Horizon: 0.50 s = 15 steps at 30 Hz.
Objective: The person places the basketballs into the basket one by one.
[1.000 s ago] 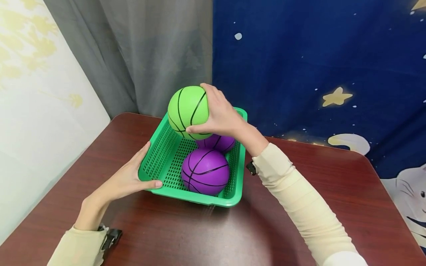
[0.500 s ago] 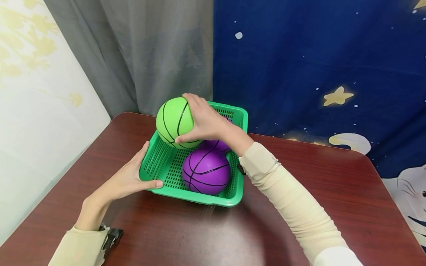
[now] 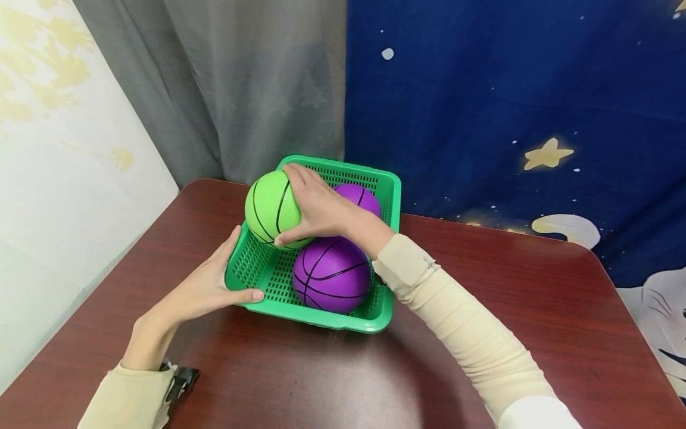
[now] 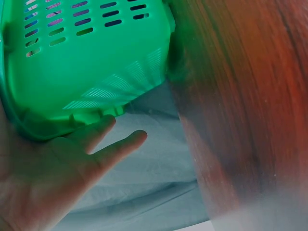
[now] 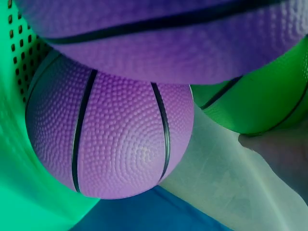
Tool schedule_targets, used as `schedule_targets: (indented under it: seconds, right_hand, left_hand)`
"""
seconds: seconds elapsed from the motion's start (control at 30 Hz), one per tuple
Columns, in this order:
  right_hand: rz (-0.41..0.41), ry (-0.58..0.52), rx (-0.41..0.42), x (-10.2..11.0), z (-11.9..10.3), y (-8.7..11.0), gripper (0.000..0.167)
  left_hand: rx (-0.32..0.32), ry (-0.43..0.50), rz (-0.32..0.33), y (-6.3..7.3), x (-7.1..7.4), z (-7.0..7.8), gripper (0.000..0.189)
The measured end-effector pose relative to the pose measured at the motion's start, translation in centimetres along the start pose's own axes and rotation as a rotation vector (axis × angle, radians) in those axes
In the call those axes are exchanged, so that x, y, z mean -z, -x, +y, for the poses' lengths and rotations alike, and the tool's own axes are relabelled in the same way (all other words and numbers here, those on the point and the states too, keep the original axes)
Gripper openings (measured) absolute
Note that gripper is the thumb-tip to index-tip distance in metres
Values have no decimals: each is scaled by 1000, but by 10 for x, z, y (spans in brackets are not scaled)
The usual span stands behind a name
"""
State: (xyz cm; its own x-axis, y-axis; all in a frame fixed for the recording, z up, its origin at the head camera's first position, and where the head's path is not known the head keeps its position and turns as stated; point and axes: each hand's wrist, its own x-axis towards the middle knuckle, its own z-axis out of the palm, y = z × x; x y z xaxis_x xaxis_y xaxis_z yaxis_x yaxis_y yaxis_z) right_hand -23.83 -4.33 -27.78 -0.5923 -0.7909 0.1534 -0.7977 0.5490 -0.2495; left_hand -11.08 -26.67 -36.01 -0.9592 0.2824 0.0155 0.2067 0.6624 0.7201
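A green perforated plastic basket (image 3: 332,322) stands on the table, holding two purple rubber basketballs. The nearer purple basketball (image 3: 331,277) sits at the front right; the farther purple basketball (image 3: 360,199) is partly hidden behind my right forearm. My right hand (image 3: 316,208) grips a light green basketball (image 3: 273,208) from its right side, thumb low in front and fingers over the top. That ball overlaps the basket's left side. My left hand (image 3: 206,286) holds the basket's front left corner, thumb on the front rim, fingers (image 4: 120,147) stretched along the outer left side.
The dark red wooden table (image 3: 509,310) extends to both sides of the basket. Behind it hang a grey curtain (image 3: 268,89) and a blue curtain (image 3: 482,107) with stars. A white patterned sheet (image 3: 69,149) hangs at the left.
My right hand has carried the light green basketball left and down toward the basket's left side, uncovering more of the farther purple basketball. The left hand has stayed at the corner.
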Motion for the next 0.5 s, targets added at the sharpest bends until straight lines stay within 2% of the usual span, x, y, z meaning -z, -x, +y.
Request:
schedule_targets:
  seconds: [0.1,0.2,0.37,0.5]
  right_hand:
    - [3,40,5,1,1,1,123]
    - [-7,30,-5,4,0,3,122]
    - [-20,-75,-78,14,1,15,113]
    - [49,-163,-107,28,6,36,101]
  left_hand:
    - [2,-5,-1,-1,2,1,115]
    - [3,-7,0,-1,2,1,115]
    - [-3,-1,0,0,1,2,115]
    - [-7,5,7,1,0,2,115]
